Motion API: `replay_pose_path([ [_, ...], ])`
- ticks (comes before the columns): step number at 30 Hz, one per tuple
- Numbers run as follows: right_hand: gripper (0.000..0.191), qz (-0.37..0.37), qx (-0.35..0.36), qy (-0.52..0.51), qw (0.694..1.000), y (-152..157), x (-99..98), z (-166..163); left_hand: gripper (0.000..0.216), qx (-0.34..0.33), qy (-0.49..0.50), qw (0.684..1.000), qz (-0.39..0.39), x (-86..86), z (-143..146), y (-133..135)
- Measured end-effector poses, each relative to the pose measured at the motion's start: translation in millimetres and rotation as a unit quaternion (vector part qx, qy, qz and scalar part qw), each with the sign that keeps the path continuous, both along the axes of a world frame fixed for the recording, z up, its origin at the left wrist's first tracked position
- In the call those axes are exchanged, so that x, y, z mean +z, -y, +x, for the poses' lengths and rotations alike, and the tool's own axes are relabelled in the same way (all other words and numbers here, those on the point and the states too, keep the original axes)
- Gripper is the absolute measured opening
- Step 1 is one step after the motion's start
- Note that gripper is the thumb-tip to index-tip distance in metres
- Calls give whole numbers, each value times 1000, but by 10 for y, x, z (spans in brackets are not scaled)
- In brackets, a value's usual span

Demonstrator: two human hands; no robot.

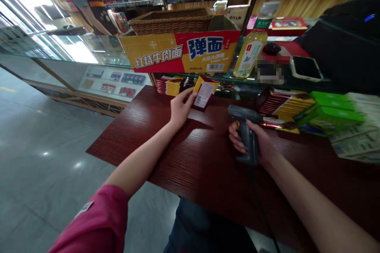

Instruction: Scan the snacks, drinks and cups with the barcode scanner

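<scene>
My left hand (181, 107) pinches the edge of a yellow and dark red chocolate bar (204, 91), whose back label with a barcode faces me, tilted above the counter. Wrapped around the handle of a black barcode scanner (247, 136) is my right hand (261, 140); the scanner's head points left, toward the bar, and its cable runs down off the counter. Behind the left hand stands a small row of similar bars (169, 85). To the right of the scanner, a larger stack of red and yellow bars (283, 104) lies on the brown counter (166, 150).
A red and yellow carton (178, 53) holding a wicker basket (172, 21) stands on the glass case. Beside it are a drink bottle (251, 53) and a phone (306, 68). Green boxes (329, 112) sit at the right. Another person (92, 8) stands beyond the glass case.
</scene>
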State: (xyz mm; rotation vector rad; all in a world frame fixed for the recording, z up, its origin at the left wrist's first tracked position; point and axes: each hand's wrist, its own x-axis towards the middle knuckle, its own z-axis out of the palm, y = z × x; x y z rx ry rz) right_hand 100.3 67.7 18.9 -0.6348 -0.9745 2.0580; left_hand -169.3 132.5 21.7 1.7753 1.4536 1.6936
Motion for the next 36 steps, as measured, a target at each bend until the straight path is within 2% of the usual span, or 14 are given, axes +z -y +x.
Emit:
replay_pose_path([
  [2, 36, 5, 9, 14, 1000, 122, -16, 193, 34, -91, 75, 989, -92, -49, 280, 68],
  [5, 41, -2, 34, 43, 999, 324, -41, 481, 35, -197, 130, 952, -197, -124, 613, 168],
  [9, 45, -25, 34, 79, 996, 505, -40, 727, 30, -256, 111, 922, -270, -178, 831, 249],
  [12, 44, -35, 22, 108, 993, 523, -24, 775, 27, -286, 67, 912, -284, -179, 856, 252],
  [16, 43, -42, 28, 126, 991, 501, -5, 749, 30, -283, 37, 916, -282, -169, 841, 240],
  [23, 41, -27, 25, 122, 992, 512, -2, 728, 23, -242, -48, 943, -224, -199, 840, 213],
  [28, 44, -38, 42, 98, 994, 494, -24, 780, 30, -274, 15, 925, -262, -218, 827, 217],
  [36, 44, -33, 79, 40, 995, 506, -34, 1015, 33, -223, 104, 936, -251, -240, 892, 210],
])
